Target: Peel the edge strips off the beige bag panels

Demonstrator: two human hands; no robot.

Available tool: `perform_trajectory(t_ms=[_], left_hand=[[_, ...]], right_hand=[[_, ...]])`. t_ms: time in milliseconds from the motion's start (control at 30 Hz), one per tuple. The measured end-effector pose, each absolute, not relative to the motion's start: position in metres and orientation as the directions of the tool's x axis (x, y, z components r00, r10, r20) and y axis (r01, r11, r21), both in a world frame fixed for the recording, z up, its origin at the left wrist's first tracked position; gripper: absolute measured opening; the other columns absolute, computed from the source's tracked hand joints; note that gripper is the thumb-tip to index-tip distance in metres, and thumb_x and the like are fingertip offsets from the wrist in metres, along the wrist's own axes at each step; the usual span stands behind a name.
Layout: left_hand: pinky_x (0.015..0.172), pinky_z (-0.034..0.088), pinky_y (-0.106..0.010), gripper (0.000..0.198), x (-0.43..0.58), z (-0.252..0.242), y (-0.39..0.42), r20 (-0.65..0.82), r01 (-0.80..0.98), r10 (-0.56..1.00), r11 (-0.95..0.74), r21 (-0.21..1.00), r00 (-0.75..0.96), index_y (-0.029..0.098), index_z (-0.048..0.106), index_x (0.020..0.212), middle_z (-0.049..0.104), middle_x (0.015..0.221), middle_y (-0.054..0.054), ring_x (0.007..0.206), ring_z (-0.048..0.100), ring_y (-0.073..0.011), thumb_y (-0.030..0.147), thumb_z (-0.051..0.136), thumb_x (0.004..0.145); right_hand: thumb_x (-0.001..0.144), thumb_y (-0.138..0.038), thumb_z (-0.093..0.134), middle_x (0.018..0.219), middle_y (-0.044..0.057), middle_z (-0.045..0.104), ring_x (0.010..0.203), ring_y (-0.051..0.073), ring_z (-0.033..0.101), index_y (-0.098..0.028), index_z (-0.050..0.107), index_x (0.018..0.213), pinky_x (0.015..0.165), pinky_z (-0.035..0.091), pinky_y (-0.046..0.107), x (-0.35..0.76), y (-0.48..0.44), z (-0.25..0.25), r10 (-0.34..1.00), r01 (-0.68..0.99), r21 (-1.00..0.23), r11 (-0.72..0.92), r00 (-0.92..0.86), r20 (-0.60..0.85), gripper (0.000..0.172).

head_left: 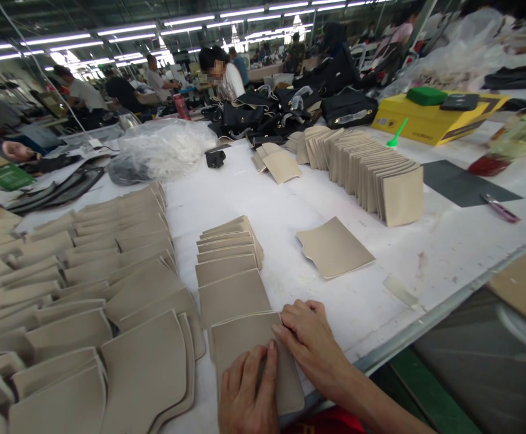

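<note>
A beige leather-like panel lies near the table's front edge, at the close end of a row of overlapping panels. My left hand rests on it with fingers stretched out flat. At the panel's right edge, my right hand has its thumb on top and its other fingers bent along the border; their tips are partly hidden. One single beige panel with a notched side lies apart, to the right of the row.
Many beige pieces overlap on the left. A standing row of panels is back right, near a dark sheet, a cutter-like tool and a yellow box. Black bags and clear plastic lie behind. People work beyond.
</note>
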State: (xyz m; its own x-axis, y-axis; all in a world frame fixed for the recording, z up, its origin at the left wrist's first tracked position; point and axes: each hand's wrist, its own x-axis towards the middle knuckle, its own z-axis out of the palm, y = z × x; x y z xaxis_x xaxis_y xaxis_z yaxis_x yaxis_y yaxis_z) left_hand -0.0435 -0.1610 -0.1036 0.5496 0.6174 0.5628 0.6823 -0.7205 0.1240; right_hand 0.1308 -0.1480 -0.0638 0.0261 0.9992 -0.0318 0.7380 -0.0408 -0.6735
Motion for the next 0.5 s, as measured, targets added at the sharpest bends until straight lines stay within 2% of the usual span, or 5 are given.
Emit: perform_trajectory(t_ms=[200,400,500], left_hand=[[0.084,0.047,-0.039,0.035,-0.0444,-0.1045,-0.1629,0.553,0.675,0.63,-0.721,0.156,0.545,0.019,0.063,0.116,0.068,0.106,-0.01,0.094,0.06,-0.0257,0.004,0.042,0.092],[0.086,0.046,-0.038,0.039,-0.0419,-0.1015,-0.1628,0.548,0.695,0.642,-0.704,0.146,0.536,0.018,0.058,0.126,0.068,0.105,-0.01,0.093,0.061,-0.0235,0.005,0.04,0.094],[0.085,0.048,-0.039,0.036,-0.0418,-0.1037,-0.1624,0.561,0.683,0.641,-0.71,0.172,0.524,0.019,0.061,0.12,0.068,0.106,-0.01,0.094,0.061,-0.0244,0.005,0.039,0.094]], right_hand=[[0.094,-0.015,0.054,0.072,-0.002,0.059,0.078,0.017,0.051,-0.019,0.048,0.065,0.085,0.026,0.039,0.1315,-0.1482,-0.0643,0.999,0.741,-0.671,-0.033,0.023,-0.024,0.03],[0.094,-0.016,0.054,0.072,-0.002,0.058,0.079,0.018,0.051,-0.019,0.048,0.066,0.084,0.026,0.039,0.1315,-0.15,-0.0641,1.0,0.74,-0.672,-0.023,0.017,-0.016,0.029],[0.094,-0.015,0.054,0.072,-0.002,0.058,0.079,0.018,0.051,-0.019,0.048,0.066,0.084,0.026,0.039,0.1317,-0.1505,-0.0633,1.0,0.735,-0.678,-0.028,0.019,-0.021,0.029]])
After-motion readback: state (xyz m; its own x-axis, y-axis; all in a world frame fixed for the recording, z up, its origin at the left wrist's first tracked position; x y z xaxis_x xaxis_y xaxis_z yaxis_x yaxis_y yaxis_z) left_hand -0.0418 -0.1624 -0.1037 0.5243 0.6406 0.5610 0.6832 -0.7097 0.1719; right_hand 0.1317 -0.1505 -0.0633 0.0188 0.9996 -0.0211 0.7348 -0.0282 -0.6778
